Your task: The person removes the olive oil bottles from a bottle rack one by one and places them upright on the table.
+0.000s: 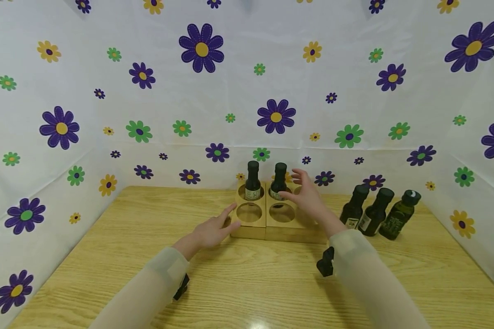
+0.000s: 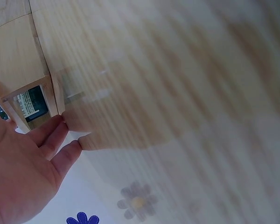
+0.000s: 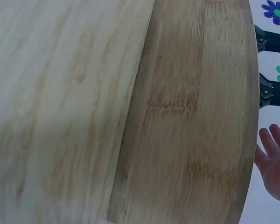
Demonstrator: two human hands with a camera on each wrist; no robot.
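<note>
Two small dark bottles, a left one [image 1: 253, 176] and a right one [image 1: 280, 174], stand upright in back-row holes of a wooden bottle holder [image 1: 294, 234] made of blocks set side by side. My right hand [image 1: 309, 198] is over the holder beside the right bottle, fingers spread and thumb tip overlapping its label. My left hand [image 1: 212, 230] is at the holder's left end, fingers extended. In the left wrist view, the left hand's fingertips [image 2: 60, 119] are right at the lower edge of the wooden block [image 2: 23, 56], and a bottle label shows through its open end.
Several more dark bottles, including a near one [image 1: 354, 205], a middle one [image 1: 375, 212] and a green-glass one [image 1: 399, 217], stand right of the holder. The wooden table [image 1: 247, 283] meets a flower-printed cloth [image 1: 238, 91] behind and at both sides.
</note>
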